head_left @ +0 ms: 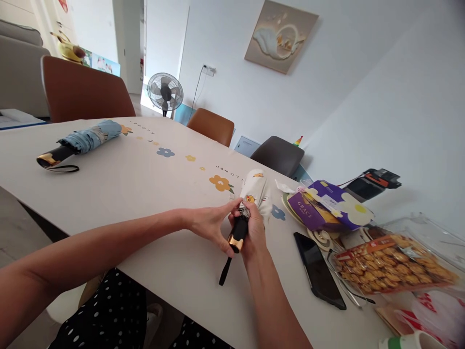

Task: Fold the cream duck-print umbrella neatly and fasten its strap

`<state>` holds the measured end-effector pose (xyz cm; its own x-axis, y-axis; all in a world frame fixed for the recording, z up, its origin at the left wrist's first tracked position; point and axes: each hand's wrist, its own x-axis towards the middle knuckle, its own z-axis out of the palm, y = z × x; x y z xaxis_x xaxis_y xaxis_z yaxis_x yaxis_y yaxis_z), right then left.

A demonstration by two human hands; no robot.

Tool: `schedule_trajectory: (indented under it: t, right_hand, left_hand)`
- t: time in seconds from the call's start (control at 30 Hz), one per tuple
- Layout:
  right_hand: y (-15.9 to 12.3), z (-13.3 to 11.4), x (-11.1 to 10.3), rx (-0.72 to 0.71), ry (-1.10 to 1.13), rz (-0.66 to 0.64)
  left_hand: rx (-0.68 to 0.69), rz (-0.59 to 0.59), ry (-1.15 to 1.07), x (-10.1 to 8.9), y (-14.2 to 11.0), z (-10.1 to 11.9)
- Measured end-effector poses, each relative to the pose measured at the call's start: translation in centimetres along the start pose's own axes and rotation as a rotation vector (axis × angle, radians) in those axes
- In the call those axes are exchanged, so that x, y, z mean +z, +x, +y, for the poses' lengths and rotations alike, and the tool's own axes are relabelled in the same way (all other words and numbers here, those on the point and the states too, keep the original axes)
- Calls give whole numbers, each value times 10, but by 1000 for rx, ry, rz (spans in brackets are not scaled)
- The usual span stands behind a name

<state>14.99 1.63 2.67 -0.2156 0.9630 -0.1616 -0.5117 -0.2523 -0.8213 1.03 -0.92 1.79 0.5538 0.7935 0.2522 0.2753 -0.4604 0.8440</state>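
A folded white umbrella with small orange-yellow figures points away from me over the table. Its black handle ends in a gold cap, and a black wrist strap hangs from it. My right hand is wrapped around the handle and the base of the canopy from the right. From the left, my left hand grips the same handle, thumb by the gold cap and fingers near the metal ribs. Some fingertips are hidden behind the handle. On the left lies a folded light-blue umbrella, also with a black and gold handle.
The white table carries printed flowers. To my right lie a black phone, glasses, a purple box and a clear container of cookies. Chairs stand along the far side, with a fan behind.
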Motion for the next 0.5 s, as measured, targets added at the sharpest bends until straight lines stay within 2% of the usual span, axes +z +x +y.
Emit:
schedule_trajectory:
  t: [0.07,0.13,0.2,0.27,0.33,0.4,0.43,0.5]
  right_hand:
    - [0,2,1,38,-97,31]
    - [1,6,1,73,-264,102]
    - [2,10,1,120,-474,166]
    - [2,14,0,176,-664,163]
    - [2,17,-1,240,-782,102]
    - [1,19,-2,275,-821,46]
    - [0,19,-3,283,-823,32]
    - [0,18,-4,287,-823,23]
  left_hand:
    - [-41,-47,-84,-11,0,4]
    - [-139,3,-157,-25,0,7]
    - [-259,162,-219,-35,1,6]
    - [-350,358,-245,-39,3,0]
    - [-407,511,-197,-37,6,-7]
    - [-431,613,-79,-32,10,-13]
    - [-426,631,-9,-30,13,-14]
    - [-372,597,125,-28,22,-10]
